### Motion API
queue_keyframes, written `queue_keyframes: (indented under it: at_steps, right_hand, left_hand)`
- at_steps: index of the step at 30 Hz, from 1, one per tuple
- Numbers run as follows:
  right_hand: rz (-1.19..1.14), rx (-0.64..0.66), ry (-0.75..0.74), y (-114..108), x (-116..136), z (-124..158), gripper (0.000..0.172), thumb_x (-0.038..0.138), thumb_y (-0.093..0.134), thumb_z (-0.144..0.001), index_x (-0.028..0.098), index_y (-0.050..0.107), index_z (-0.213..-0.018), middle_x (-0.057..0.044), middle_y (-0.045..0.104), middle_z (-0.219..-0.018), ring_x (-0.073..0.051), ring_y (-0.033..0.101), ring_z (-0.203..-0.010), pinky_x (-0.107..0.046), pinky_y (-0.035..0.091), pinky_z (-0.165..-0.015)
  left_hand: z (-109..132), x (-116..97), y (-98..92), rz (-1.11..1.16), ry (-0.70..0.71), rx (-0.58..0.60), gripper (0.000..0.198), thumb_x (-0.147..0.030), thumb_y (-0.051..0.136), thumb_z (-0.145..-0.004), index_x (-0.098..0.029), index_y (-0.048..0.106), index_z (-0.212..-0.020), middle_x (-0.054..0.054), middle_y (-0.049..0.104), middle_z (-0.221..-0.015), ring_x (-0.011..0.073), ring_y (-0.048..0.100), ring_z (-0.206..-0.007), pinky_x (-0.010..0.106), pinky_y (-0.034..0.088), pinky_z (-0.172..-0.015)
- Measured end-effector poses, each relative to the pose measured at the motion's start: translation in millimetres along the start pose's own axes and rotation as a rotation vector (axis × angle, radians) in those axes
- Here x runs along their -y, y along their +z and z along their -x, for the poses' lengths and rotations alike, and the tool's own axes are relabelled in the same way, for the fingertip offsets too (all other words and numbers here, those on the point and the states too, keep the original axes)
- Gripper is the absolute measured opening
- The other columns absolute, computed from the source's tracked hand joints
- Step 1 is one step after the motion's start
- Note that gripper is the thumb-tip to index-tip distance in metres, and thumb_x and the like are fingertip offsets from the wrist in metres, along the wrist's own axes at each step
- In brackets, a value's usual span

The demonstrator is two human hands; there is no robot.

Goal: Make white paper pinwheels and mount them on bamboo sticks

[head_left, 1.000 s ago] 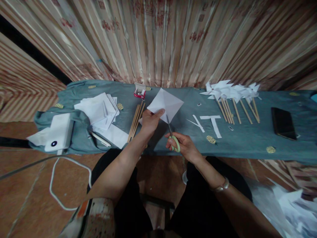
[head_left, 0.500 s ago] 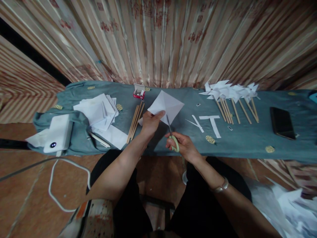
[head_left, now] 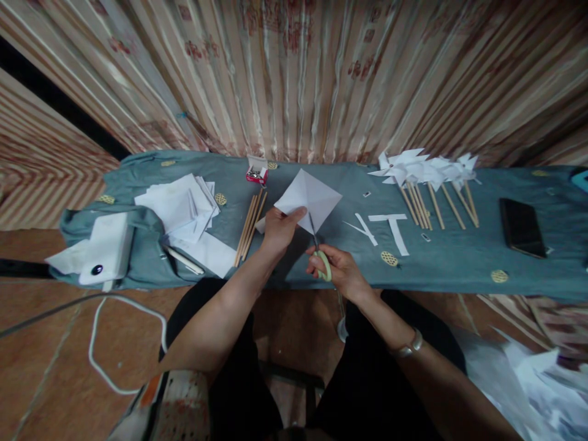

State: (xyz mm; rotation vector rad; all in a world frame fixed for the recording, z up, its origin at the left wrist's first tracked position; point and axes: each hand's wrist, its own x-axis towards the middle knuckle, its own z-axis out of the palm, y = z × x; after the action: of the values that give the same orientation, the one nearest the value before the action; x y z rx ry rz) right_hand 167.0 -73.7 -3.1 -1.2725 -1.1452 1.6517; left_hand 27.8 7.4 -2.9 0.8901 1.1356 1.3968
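Observation:
My left hand (head_left: pixel 281 226) pinches a creased square of white paper (head_left: pixel 316 195) near its left corner, thumb on top. The paper is held above the table with one corner towards me. Green-handled scissors (head_left: pixel 325 264) are in my right hand (head_left: pixel 343 269), fingers through and around the loops. Their blades lie at the paper's near corner and point up towards its middle. Just left of my left hand are several wooden sticks (head_left: pixel 249 226) side by side. Narrow white paper strips (head_left: pixel 399 234) lie to the right of the scissors.
White paper pinwheels (head_left: pixel 427 168) on sticks lie at the back right, with a black phone (head_left: pixel 522 226) beyond them. To the left are a stack of paper sheets (head_left: pixel 172 202), a pen (head_left: pixel 184 260), a white cabled device (head_left: pixel 106 248) and a small red box (head_left: pixel 256 176) of metal pieces.
Almost nothing differs. Both hands, the paper and the scissors keep nearly the same positions; the whole view has shifted very slightly.

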Motion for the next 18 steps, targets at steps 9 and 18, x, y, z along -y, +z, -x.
queue_keyframes:
  at_steps: [9,18]
  right_hand:
    - [0.009,-0.024,-0.024,-0.8,0.2,-0.5,0.05,0.062,0.08,-0.063,0.02,0.066,-0.087,0.002,0.067,-0.063,-0.01,0.058,-0.054,-0.024,0.046,-0.053]
    - [0.017,-0.027,-0.024,-0.9,-1.6,-0.3,0.048,0.061,0.08,-0.063,0.02,0.066,-0.085,0.002,0.066,-0.061,-0.011,0.057,-0.053,-0.024,0.046,-0.053]
  left_hand:
    - [3.0,-0.2,1.2,0.021,-0.027,0.029,0.023,-0.031,0.079,-0.059,-0.015,0.064,-0.067,-0.003,0.062,-0.06,0.011,0.051,-0.054,0.024,0.04,-0.055]
    - [2.5,2.0,1.1,0.071,-0.043,0.033,0.026,-0.029,0.081,-0.057,-0.015,0.068,-0.074,-0.001,0.067,-0.065,0.0134,0.057,-0.058,0.027,0.046,-0.06]
